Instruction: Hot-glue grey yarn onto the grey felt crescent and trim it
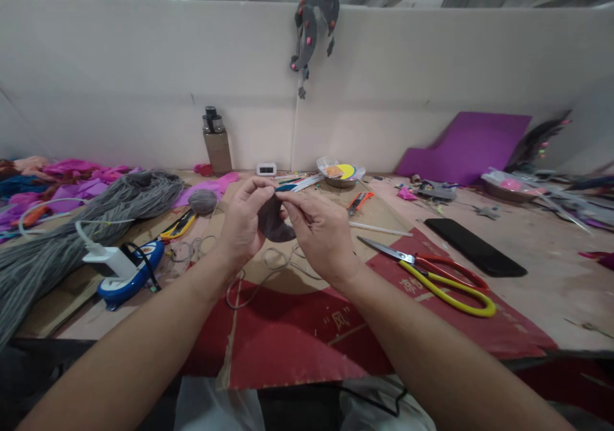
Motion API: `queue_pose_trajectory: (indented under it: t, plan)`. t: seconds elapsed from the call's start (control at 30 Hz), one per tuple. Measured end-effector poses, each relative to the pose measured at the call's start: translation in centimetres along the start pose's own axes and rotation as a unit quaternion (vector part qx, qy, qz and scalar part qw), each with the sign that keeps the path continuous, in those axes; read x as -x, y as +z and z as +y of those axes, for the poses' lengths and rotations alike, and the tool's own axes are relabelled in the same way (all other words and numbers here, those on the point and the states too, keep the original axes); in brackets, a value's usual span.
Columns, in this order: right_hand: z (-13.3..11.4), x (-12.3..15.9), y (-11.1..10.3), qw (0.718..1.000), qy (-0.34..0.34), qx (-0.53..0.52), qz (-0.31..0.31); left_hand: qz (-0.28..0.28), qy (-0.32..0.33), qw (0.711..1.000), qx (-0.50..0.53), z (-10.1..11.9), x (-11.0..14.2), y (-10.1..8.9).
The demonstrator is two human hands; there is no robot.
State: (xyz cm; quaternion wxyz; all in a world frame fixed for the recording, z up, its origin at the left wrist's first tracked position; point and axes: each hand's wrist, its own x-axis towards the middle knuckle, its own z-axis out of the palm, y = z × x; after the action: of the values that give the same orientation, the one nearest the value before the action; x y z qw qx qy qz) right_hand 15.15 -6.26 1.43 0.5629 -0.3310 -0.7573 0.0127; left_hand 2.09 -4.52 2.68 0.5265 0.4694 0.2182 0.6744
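Between my hands, above the cardboard, is a dark grey crescent-shaped piece [276,226], its material hard to make out. My left hand [247,217] grips its left side, thumb and fingers closed. The fingers of my right hand [321,226] are pinched at its upper right edge; hidden fingertips leave unclear what else they hold. A thin grey cord [275,259] trails in loose loops on the cardboard below. Right of my right hand lie large scissors [432,274] with one red and one yellow handle, blades partly apart.
A red-printed cardboard sheet [288,341] covers the front of the table. On the left are grey yarn [139,194], a blue power strip [129,277] and a yellow cutter [178,224]. A black phone [474,247] lies right. A decorated crescent [322,9] hangs on the wall.
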Motion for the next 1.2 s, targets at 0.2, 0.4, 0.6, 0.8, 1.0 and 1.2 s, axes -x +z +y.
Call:
queue_pose_trajectory:
  t: [0.2,0.4,0.6,0.8,1.0,1.2]
  plan:
    - [0.0,-0.1,0.0,0.999,0.013,-0.032,0.023,0.005,-0.035,0.999,0.010,0.1,-0.1,0.1]
    - [-0.3,-0.3,0.0,0.988,0.122,-0.083,0.047,0.003,-0.038,0.999,0.017,-0.1,-0.1,0.0]
    - [-0.5,-0.9,0.2,0.930,0.252,-0.262,0.060,-0.010,-0.040,0.999,-0.003,-0.3,0.0,-0.1]
    - [-0.3,-1.1,0.2,0.918,0.267,-0.293,0.032,0.004,-0.053,0.999,-0.009,-0.6,-0.1,-0.4]
    - [-0.3,-1.1,0.0,0.930,0.261,-0.256,0.039,0.002,-0.062,0.998,-0.017,-0.6,-0.1,-0.3]
    - [0.1,-1.3,0.1,0.902,0.289,-0.320,0.002,-0.002,-0.076,0.997,-0.020,-0.5,0.0,-0.3]
